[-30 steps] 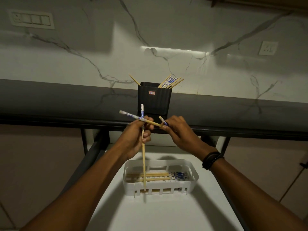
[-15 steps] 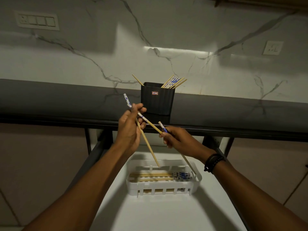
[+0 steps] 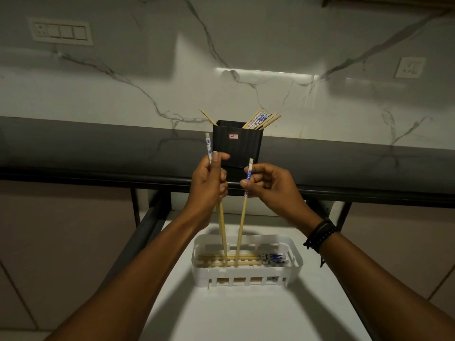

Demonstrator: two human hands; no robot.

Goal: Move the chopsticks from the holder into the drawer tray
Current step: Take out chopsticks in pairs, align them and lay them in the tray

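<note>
above the tray (image 3: 246, 277), chopsticks (image 3: 220, 222) now upright in left hand (image 3: 209, 184), right hand (image 3: 270, 185)

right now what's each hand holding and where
Left hand grips one chopstick near its patterned top; right hand pinches a second chopstick at its patterned top.

Dim, with a bright glare strip on the far marble wall (image 3: 147, 70); broad soft shadows; edges bowed by wide-angle distortion.
</note>
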